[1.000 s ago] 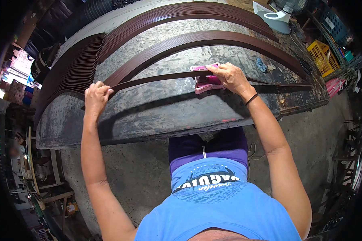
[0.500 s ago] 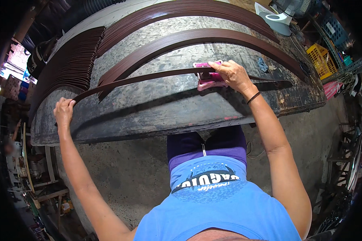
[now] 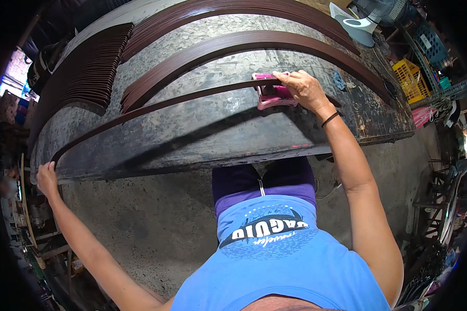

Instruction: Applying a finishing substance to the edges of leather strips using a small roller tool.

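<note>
A long dark brown strip [image 3: 155,105] stretches between my hands above the near part of the worktable. At the table's front left corner my left hand [image 3: 47,180] is closed, pinching the strip's left end. My right hand [image 3: 305,92] is closed around the strip's other end, right beside a pink, frame-like object [image 3: 276,95]. Strip and pink object meet under my fingers; whether the fingers also grip the pink object is hidden. Farther back a curved bundle of brown strips [image 3: 244,42] lies on the table.
The dark, worn worktable [image 3: 192,150] has a rounded front edge. More strips lie fanned at the left [image 3: 83,78] and in a back bundle [image 3: 233,7]. At the back right stand a fan [image 3: 381,10], a grey-white object [image 3: 359,28] and a yellow crate [image 3: 411,80].
My left hand has moved left and toward me with the strip's end, down to the table corner. The strip's right end has drawn in to my right hand, which stays by the pink object.
</note>
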Motion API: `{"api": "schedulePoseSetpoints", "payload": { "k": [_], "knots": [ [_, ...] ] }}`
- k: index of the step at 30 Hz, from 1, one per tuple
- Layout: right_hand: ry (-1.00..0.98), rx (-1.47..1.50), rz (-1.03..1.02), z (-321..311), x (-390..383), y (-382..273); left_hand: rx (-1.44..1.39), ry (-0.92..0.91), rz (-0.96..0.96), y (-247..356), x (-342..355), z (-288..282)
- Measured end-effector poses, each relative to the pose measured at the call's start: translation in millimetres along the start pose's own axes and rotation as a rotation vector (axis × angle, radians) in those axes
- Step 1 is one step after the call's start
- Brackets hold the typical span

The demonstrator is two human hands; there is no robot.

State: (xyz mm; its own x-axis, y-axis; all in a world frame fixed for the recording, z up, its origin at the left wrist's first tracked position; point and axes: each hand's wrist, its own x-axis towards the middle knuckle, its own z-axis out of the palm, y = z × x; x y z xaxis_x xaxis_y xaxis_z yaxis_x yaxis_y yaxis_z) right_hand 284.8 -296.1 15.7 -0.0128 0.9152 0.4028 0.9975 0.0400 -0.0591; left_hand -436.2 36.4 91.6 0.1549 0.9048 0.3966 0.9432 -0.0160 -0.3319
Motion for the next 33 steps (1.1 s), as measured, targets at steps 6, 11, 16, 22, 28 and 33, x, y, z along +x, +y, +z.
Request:
{"api": "schedulePoseSetpoints", "payload": {
  "k": [6, 11, 16, 22, 28, 33],
  "knots": [
    [-0.055, -0.031, 0.017, -6, 2, 3, 0.097, -0.086, -0.328, -76, -19, 2],
    [0.002, -0.053, -0.064, 4, 15, 9, 0.245, 0.013, -0.151, -243, -32, 46],
    [-0.137, 0.008, -0.049, -6, 39, 1, 0.067, 0.023, -0.183, -284, -40, 62],
    [-0.401, -0.047, -0.043, -15, 75, -23, 0.217, -0.071, -0.277, -304, -56, 20],
    [-0.404, -0.01, -0.113, -14, 86, -33, 0.185, -0.082, -0.375, -373, -56, 4],
    [-0.395, 0.028, -0.15, -17, 91, -42, 0.007, 0.073, -0.329, -421, -63, -4]
  ]
}}
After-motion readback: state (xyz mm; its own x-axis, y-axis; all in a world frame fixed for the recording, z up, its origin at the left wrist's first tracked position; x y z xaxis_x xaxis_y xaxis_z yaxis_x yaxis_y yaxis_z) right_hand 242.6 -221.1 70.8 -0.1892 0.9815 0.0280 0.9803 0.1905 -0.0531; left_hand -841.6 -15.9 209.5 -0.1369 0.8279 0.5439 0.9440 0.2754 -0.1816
